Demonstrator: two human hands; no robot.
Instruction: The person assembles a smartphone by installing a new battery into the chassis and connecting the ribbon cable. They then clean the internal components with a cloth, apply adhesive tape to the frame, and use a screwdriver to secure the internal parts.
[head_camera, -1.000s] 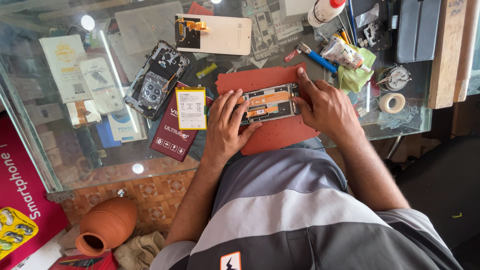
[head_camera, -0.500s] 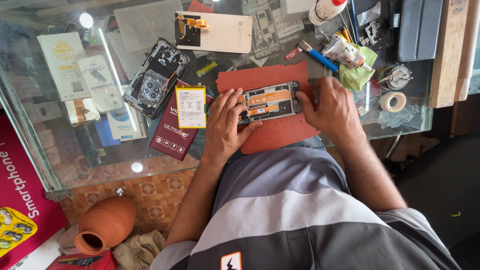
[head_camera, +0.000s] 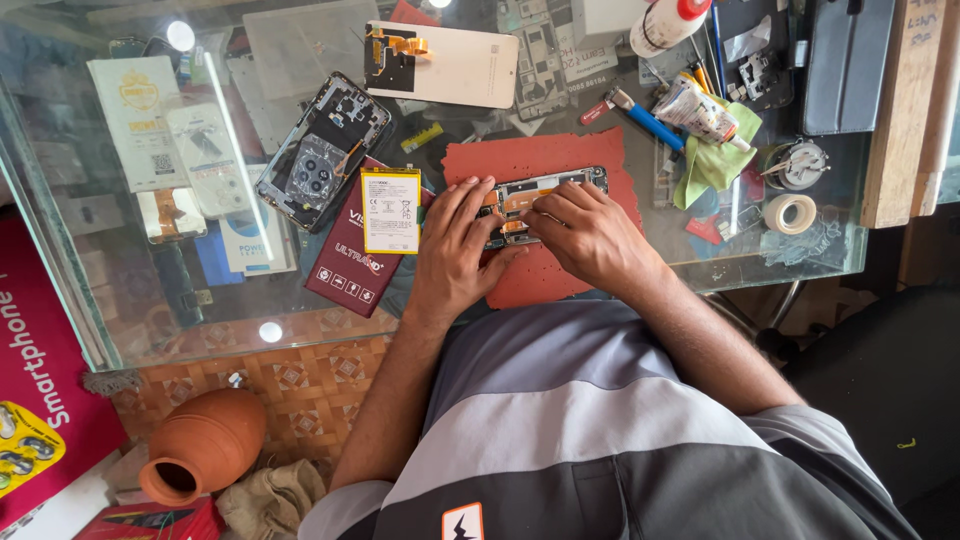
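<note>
On the red perforated rubber mat (head_camera: 560, 165) at the near edge of the glass-topped desk (head_camera: 120, 300): an opened smartphone with orange flex strips and bare boards showing (head_camera: 545, 190), lying flat and lengthwise across the mat. Left hand (head_camera: 455, 245) spread over the phone's left end, fingers extended and pressed down on the frame, not curled around it; grip loose and flat rather than clenched. Right hand (head_camera: 590, 235) laid over the phone's middle and lower edge, fingers bent, fingertips (head_camera: 530, 208) gathered in a pinch against the orange flex area; whether anything small sits between them cannot be told. Both hands touching the phone, nearly meeting over its centre.

Just left of the left hand: a flat white-and-yellow rectangular battery (head_camera: 390, 210), resting on a dark maroon cardboard box (head_camera: 345, 265). Further left, tilted: a grey phone back housing with round camera cluster (head_camera: 320, 150). Beyond the mat, towards the far side: a white phone back panel with black camera block and orange tape (head_camera: 450, 62). Right of the mat: a blue-handled tool (head_camera: 645, 118), a crumpled glue tube (head_camera: 700, 110) on a green cloth (head_camera: 715, 160), a small white roll of tape (head_camera: 790, 213). Below the desk, on patterned floor: a terracotta clay pot lying on its side (head_camera: 200, 445).
</note>
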